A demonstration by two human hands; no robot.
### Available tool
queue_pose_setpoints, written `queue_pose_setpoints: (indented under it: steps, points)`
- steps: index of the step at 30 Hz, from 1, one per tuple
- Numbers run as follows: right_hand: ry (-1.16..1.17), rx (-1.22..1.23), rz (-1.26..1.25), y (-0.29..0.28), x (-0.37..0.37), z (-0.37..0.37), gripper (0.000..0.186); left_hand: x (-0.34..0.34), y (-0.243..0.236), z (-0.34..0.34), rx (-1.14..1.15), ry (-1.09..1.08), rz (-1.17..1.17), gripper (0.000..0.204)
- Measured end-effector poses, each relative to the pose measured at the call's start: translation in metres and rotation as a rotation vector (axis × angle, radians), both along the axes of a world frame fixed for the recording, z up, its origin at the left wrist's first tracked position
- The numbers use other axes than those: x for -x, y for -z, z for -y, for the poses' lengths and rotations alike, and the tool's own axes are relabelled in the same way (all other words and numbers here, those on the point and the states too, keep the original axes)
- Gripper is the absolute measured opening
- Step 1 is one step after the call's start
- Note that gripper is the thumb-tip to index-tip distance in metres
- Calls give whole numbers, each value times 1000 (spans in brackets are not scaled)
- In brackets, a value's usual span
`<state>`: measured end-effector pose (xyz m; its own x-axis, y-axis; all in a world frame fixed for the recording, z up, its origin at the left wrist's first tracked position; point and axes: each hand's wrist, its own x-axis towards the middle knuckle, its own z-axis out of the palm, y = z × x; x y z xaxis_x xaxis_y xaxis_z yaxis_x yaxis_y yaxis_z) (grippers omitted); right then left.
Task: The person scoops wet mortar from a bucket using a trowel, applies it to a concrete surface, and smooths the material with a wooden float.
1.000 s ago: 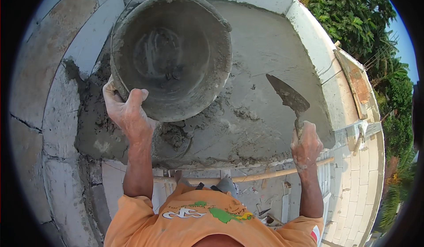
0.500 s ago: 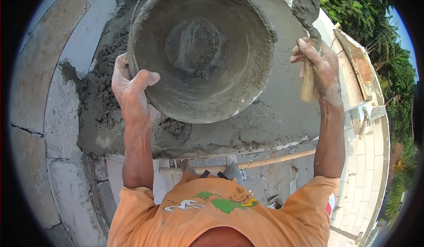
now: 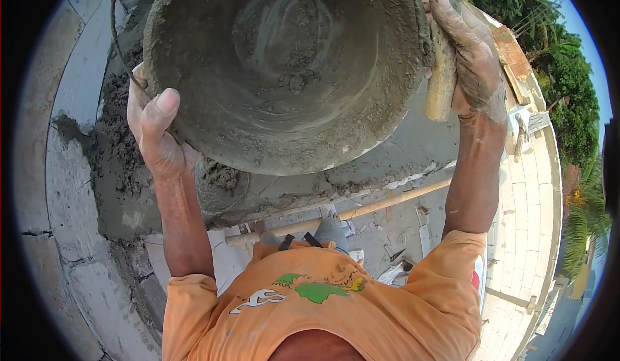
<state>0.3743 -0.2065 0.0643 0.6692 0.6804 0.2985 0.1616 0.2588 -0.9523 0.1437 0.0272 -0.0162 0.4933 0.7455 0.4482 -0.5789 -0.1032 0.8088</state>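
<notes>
From here, my left grip (image 3: 158, 125) pinches the round, mortar-caked grey bucket (image 3: 194, 70), upper centre; my right grip (image 3: 476, 64) curls round a pale cylindrical wooden handle (image 3: 441, 83). I'd call this steadying the bucket; next calls for firm support.

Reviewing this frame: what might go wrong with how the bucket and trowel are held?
The left hand grips the bucket at its rim, so the bucket might slip and mark the wet-looking mortar below.

The right hand holds the trowel close beside the opposite rim; its fingers could get pinched.

The wire handle runs by the left fingers and might snag them.
</notes>
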Motion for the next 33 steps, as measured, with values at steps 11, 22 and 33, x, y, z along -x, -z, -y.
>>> queue_pose_setpoints:
  steps: [11, 22, 33]
  points:
    - [350, 181, 583, -14, -5, 1, 55, -28, 34, 1, 185, 164, 146, 35]
    - [429, 73, 541, 10, -13, -7, 55, -20, 10, 61, 208, 136, -94, 54]
    - [416, -96, 494, 15, -2, -13, 67, -29, 47, 40, 274, 22, -155, 65]
